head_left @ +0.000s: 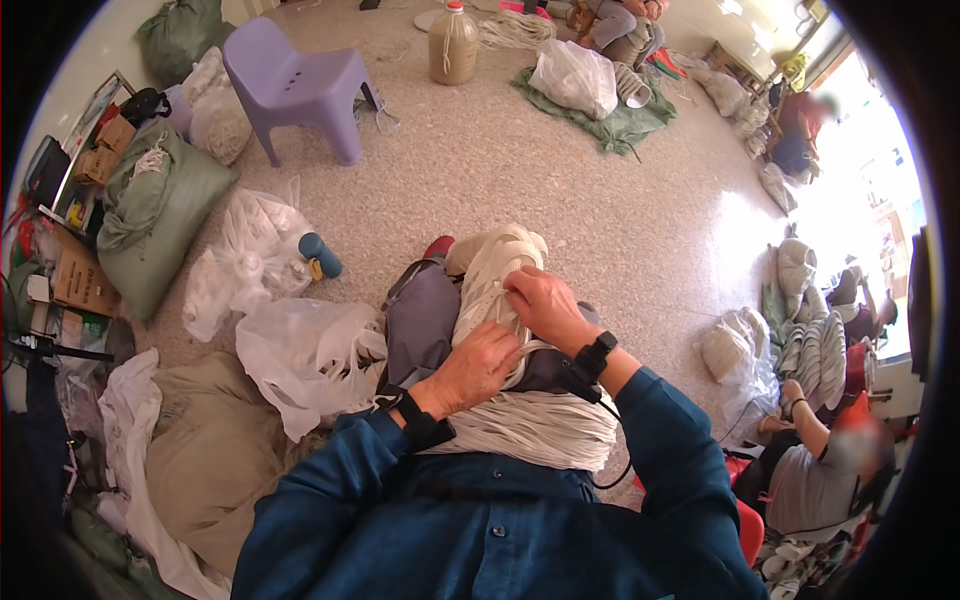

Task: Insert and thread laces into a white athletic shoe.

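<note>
On my knees rests a rounded cream piece (482,290) built up of flat strips, with loops around its edge. My right hand (548,308) is on its upper right side, fingers closed in a pinch on a thin cream strip. Lower down, my left hand (476,368) is closed too, its fingertips at the piece's lower edge; what they pinch is hidden behind the fingers. Across my lap lies a thick bundle of loose cream strips (540,430). Both wrists wear black bands.
Left of my legs lie white plastic bags (305,350), a blue bottle (320,254) and stuffed green sacks (160,215). Ahead stand a purple chair (295,85) and a large jug (453,45). At the right a seated person (810,470) is near bundled cream pieces (815,355).
</note>
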Tool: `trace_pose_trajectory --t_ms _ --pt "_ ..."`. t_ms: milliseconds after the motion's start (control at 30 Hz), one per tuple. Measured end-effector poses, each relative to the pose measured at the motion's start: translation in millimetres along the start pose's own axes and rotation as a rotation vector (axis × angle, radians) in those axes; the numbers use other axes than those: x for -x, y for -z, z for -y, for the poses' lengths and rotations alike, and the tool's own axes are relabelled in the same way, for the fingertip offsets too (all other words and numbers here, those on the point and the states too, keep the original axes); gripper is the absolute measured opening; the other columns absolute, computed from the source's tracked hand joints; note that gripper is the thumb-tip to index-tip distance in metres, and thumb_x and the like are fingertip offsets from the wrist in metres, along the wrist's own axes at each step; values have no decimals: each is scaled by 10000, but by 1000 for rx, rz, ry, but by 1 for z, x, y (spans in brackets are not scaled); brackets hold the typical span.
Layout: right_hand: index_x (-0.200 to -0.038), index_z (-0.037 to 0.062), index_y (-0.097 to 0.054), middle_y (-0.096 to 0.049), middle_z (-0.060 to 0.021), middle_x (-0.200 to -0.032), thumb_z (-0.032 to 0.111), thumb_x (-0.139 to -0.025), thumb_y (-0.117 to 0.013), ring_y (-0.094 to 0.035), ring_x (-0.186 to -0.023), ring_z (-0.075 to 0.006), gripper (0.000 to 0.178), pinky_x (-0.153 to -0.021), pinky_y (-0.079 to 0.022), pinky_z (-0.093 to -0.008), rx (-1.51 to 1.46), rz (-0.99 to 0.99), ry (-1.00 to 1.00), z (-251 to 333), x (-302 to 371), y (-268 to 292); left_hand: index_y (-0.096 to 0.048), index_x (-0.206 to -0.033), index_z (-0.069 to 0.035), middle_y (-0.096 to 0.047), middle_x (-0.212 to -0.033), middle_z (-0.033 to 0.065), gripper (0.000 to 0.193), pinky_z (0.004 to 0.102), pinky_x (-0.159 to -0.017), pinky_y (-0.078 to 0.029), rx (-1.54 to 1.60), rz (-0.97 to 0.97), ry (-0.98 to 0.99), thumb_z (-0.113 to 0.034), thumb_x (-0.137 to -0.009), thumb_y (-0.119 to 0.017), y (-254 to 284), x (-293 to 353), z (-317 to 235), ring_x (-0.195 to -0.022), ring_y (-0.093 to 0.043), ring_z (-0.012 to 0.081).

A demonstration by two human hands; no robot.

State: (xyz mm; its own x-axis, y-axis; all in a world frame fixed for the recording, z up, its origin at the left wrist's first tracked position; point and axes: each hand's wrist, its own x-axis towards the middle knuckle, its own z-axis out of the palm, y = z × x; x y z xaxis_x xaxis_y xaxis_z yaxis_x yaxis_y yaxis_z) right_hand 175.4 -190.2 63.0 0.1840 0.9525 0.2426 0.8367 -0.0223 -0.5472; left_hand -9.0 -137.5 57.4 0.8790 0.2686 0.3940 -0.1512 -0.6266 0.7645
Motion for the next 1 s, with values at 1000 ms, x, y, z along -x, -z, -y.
trace_pose_trajectory --t_ms 1000 --pt "-802 0 -600 -634 -114 -694 211 -837 -696 -623 -623 -234 234 -573 -478 -374 -110 52 -261 29 45 -1 -573 -907 -25 -644 -985 89 308 304 -840 -569 954 -236 633 -273 -1056 -469 17 -4 29 -931 -639 143"
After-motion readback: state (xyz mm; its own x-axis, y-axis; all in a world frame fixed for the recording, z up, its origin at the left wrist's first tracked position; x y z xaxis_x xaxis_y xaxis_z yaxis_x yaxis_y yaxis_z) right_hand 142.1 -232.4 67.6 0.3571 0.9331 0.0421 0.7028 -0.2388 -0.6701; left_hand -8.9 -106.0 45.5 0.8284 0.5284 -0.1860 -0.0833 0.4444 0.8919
